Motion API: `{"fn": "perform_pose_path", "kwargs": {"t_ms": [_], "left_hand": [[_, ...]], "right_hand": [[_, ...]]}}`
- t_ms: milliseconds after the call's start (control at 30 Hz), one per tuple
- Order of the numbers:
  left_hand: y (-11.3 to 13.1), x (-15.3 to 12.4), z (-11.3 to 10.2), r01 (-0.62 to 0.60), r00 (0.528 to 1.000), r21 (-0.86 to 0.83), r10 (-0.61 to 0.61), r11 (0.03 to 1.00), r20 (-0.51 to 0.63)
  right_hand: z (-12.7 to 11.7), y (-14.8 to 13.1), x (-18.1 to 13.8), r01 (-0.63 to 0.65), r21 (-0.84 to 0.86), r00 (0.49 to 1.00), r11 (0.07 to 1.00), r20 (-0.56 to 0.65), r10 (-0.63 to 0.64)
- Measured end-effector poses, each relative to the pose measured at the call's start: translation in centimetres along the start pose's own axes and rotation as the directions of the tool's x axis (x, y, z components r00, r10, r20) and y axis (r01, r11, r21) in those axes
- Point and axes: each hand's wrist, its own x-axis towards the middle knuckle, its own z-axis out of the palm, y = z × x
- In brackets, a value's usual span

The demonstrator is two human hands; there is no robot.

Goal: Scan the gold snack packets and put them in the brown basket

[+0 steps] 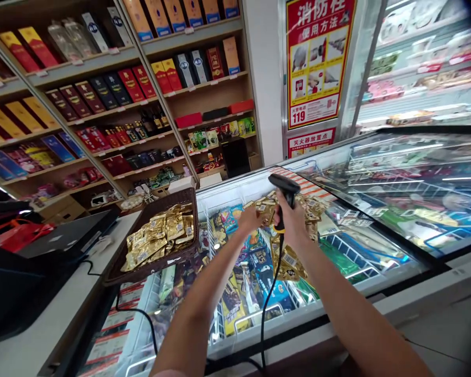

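My right hand (292, 220) is wrapped round the handle of a black barcode scanner (284, 184), held upright above a pile of small gold foil packets (292, 262). A black cord runs from its handle down toward me. Just left of the scanner, my left hand (250, 219) has its fingers closed at the edge of a gold packet (265, 214) on the pile. The pile lies on the glass top of a chest freezer (235, 343). More gold packets (160, 233) fill a dark brown woven basket (196, 222) on the left.
Colourful ice cream packs (262, 272) show through the glass in wire baskets. A counter (118, 241) with a black device (63, 230) stands at the left. Behind are shelves of boxed goods (90, 99), a red fire-safety poster (317, 63) and a lit display fridge (424, 73).
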Motion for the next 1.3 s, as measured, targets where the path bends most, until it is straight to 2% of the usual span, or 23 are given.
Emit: {"fn": "perform_pose_path", "kwargs": {"t_ms": [133, 267, 400, 533, 667, 800, 900, 1100, 1300], "left_hand": [[0.5, 0.0, 1.3, 0.088, 0.996, 0.158, -0.081, 0.984, -0.048], [-0.8, -0.4, -0.2, 0.118, 0.993, 0.190, -0.112, 0.975, -0.041], [-3.2, -1.8, -3.9, 0.080, 0.996, 0.117, -0.074, 0.990, -0.051], [-5.2, -4.5, -9.1, 0.010, 0.996, -0.073, -0.017, 0.997, -0.087], [-6.0, -7.2, -14.1, 0.038, 0.995, -0.339, -0.066, 0.940, -0.072], [-6.8, -8.6, -17.2, 0.066, 0.991, -0.422, -0.110, 0.904, -0.081], [-7.7, -9.0, -18.0, 0.087, 0.988, -0.447, -0.133, 0.890, -0.072], [-8.2, -9.3, -18.0, 0.088, 0.986, -0.466, -0.145, 0.880, -0.086], [-7.8, -9.2, -17.9, 0.122, 0.975, -0.447, -0.191, 0.886, -0.112]], "right_hand": [[0.6, 0.3, -0.5, -0.020, -0.035, 1.000, 0.999, 0.023, 0.021], [1.0, 0.2, -1.2, -0.017, -0.041, 0.998, 0.999, 0.060, 0.019], [1.2, 0.1, -2.0, -0.049, -0.079, 0.993, 0.996, 0.108, 0.057], [1.4, 0.5, -2.8, -0.067, -0.142, 0.979, 0.988, 0.181, 0.093], [1.8, 0.9, -4.1, -0.072, -0.215, 0.951, 0.974, 0.279, 0.132], [2.1, 1.6, -5.0, -0.071, -0.263, 0.928, 0.962, 0.335, 0.160], [2.2, 2.3, -5.3, -0.060, -0.276, 0.898, 0.959, 0.405, 0.173], [1.9, 2.8, -5.9, -0.023, -0.328, 0.829, 0.944, 0.521, 0.201], [1.9, 2.4, -6.2, -0.057, -0.320, 0.816, 0.946, 0.531, 0.229]]}}
